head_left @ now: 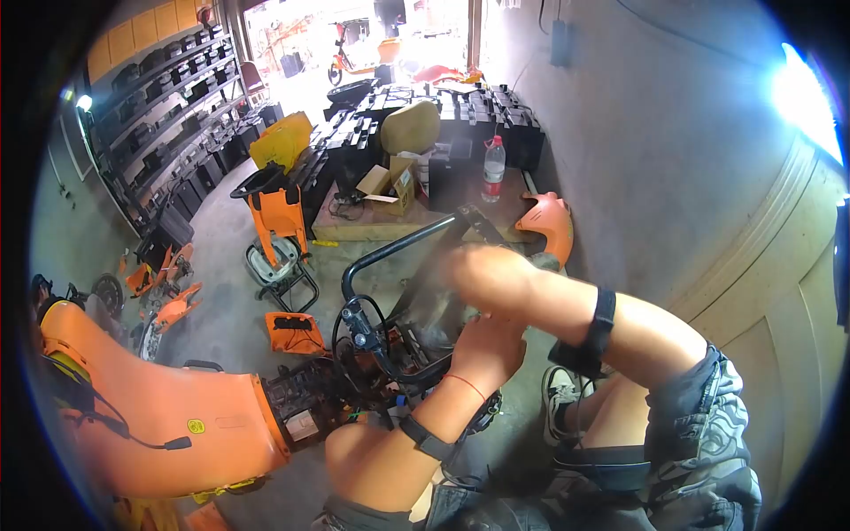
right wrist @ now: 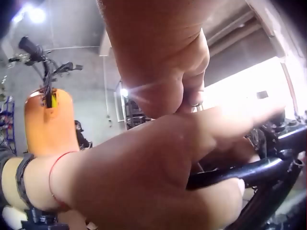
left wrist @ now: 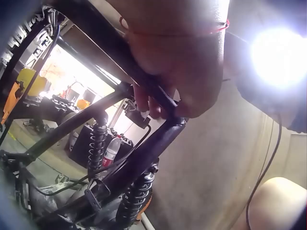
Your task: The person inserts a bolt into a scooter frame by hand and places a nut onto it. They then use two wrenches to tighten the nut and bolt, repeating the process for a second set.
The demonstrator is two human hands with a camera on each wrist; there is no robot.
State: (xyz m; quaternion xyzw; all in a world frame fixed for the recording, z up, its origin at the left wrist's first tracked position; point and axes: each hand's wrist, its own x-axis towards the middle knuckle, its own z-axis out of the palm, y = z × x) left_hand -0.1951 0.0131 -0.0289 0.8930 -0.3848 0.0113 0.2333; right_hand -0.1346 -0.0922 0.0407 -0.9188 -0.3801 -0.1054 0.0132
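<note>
My left hand (head_left: 491,350), with a red string at its wrist, grips a black frame tube (right wrist: 230,173). In the left wrist view the fingers of that hand (left wrist: 180,72) curl over the tube (left wrist: 148,146) near a joint, above two coil shock absorbers (left wrist: 97,146). Right above it, my right hand (head_left: 496,281) overlaps it in the head view. In the right wrist view the fingers of my right hand (right wrist: 160,62) are curled and pinch a thin metal piece (right wrist: 195,105), whose lower part is hidden behind the left hand.
Black handlebars (head_left: 390,248) rise just left of the hands. An orange body shell (head_left: 195,407) lies at lower left. A low platform ahead bears a bottle (head_left: 493,168) and an open carton (head_left: 390,188). Orange parts lie on the floor; a wall stands at right.
</note>
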